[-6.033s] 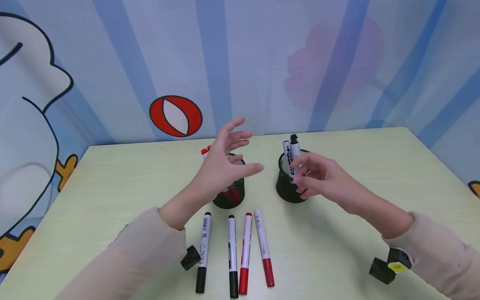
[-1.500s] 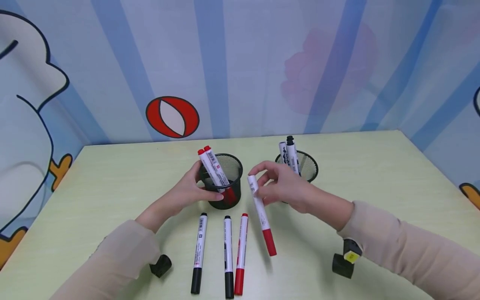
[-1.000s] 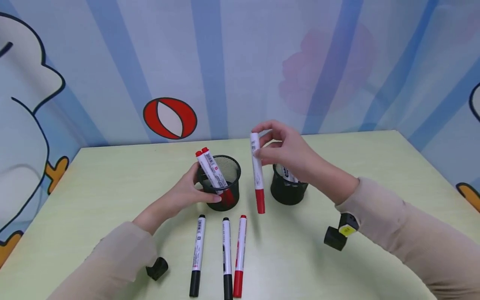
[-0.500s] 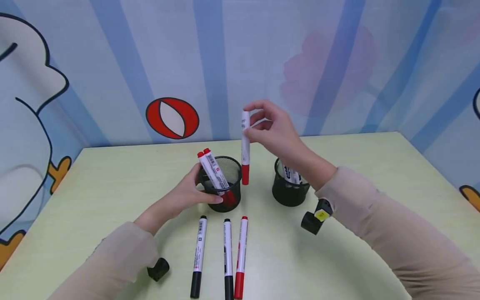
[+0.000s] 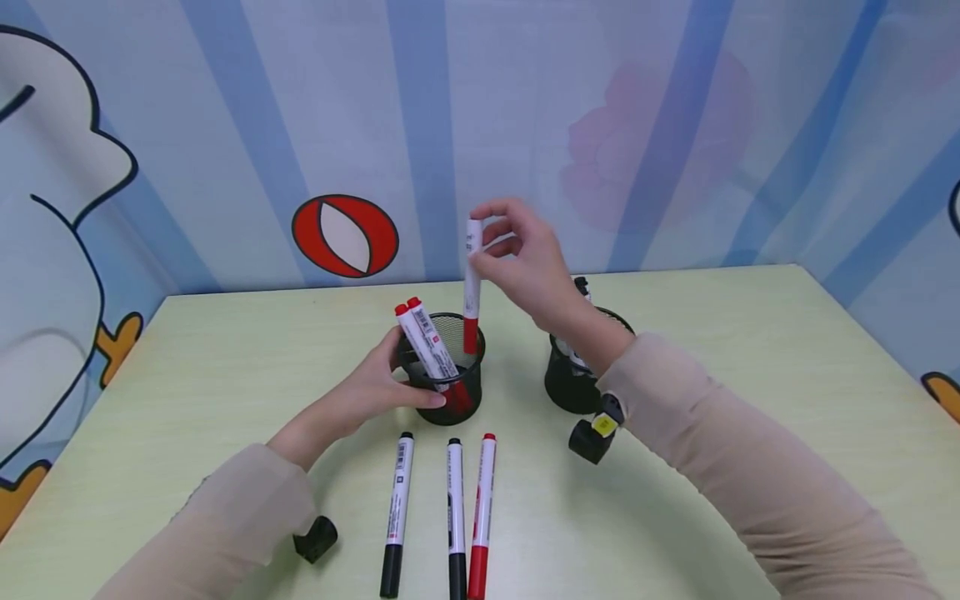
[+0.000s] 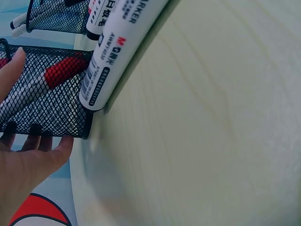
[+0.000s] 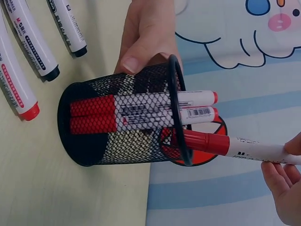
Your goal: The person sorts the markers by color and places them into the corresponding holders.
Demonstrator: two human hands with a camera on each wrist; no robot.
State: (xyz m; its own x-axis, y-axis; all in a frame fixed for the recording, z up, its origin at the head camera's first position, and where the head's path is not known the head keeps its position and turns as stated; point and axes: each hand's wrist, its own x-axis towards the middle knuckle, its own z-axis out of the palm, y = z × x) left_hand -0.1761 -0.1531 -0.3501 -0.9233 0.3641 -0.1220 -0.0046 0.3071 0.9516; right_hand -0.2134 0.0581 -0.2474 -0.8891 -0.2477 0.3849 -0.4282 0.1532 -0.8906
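My left hand (image 5: 367, 392) grips the left black mesh pen holder (image 5: 468, 402) round its side. Two red-capped white markers (image 5: 426, 337) lean inside it. My right hand (image 5: 528, 267) pinches a third red-capped marker (image 5: 472, 287) near its white end, holding it nearly upright with the red cap downward. In the right wrist view, the cap of the held marker (image 7: 256, 149) reaches just past the rim of the pen holder (image 7: 175, 89). The left wrist view shows the thumb and fingers of my left hand (image 6: 28, 169) on opposite sides of the mesh.
A second mesh pen holder (image 5: 566, 383) with black-capped markers stands to the right, partly behind my right forearm. In front lie two black markers, one on the left (image 5: 397, 508) and a middle marker (image 5: 455, 508), beside a red marker (image 5: 483, 508). A printed curtain backs the table (image 5: 225, 358).
My right hand has picked the red marker off the table, lifted it and carried it left over the left holder's rim. Earlier, my left hand closed round that holder and has stayed there.
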